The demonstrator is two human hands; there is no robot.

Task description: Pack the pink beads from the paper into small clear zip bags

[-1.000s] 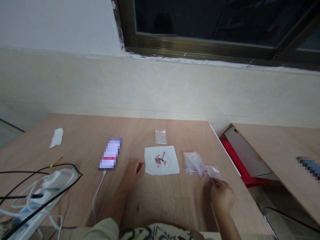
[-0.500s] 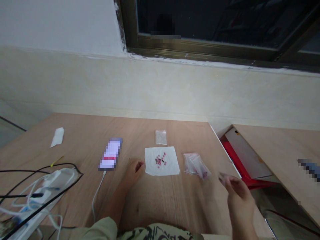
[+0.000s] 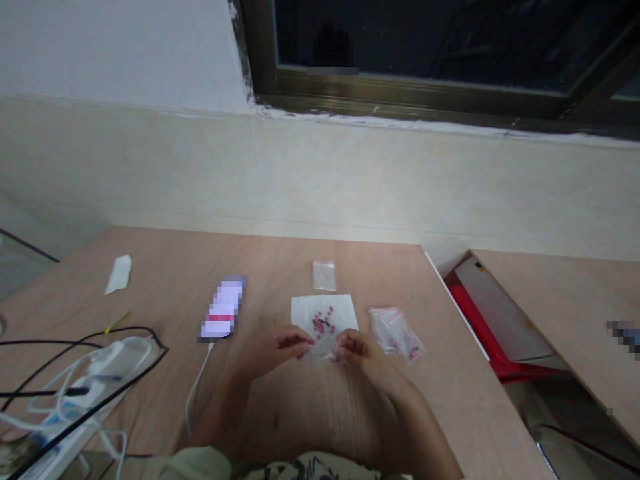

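Clear bag (image 3: 323, 348) is spanning from my left hand (image 3: 290, 343), which is pinching one side, by the near edge of the white paper (image 3: 303, 308), to my right hand (image 3: 356, 347), pinching the other, near more bags (image 3: 393, 327).

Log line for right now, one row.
left hand + right hand: pinching small clear bag | white paper: beads on top | phone: left side, cable attached
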